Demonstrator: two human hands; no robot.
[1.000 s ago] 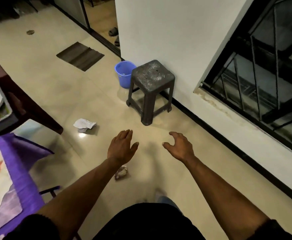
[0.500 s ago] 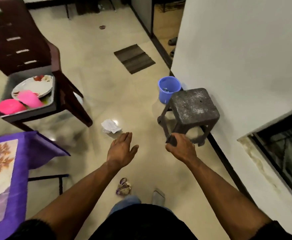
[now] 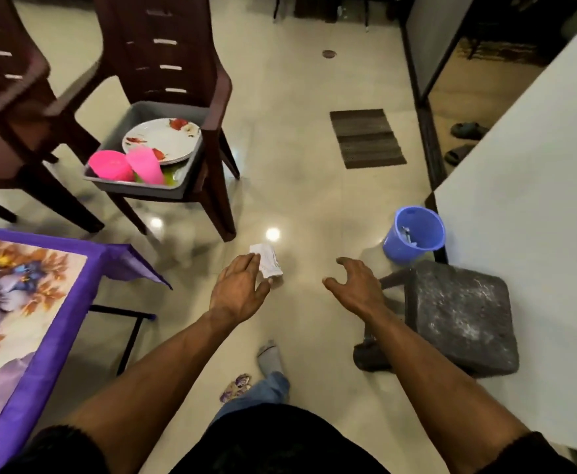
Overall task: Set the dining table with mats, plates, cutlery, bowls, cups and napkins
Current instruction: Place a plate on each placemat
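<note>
Glossy cream floor, head view, some motion blur at left. Two brown chairs: one far left, one carrying a grey tray on its seat. Tray holds one white floral plate and two pink cups, lying near the tray's front edge; something yellow-green beside them, cannot identify. No cutlery or napkins discernible in the tray.

Desk at lower left, purple cloth, one floral mat on top. Plate and cups sit in the tray, well apart from the desk.

Both arms extended forward over the floor. Left hand: fingers straight, empty, overlapping in view one crumpled white paper on the floor; contact cannot be told. Right hand: fingers spread and loosely curved, holding nothing.

Other items: one dark stool at right, one blue bucket beyond it against the white wall, one striped doormat, one small wrapper by the person's socked foot. Two slippers past the wall.
</note>
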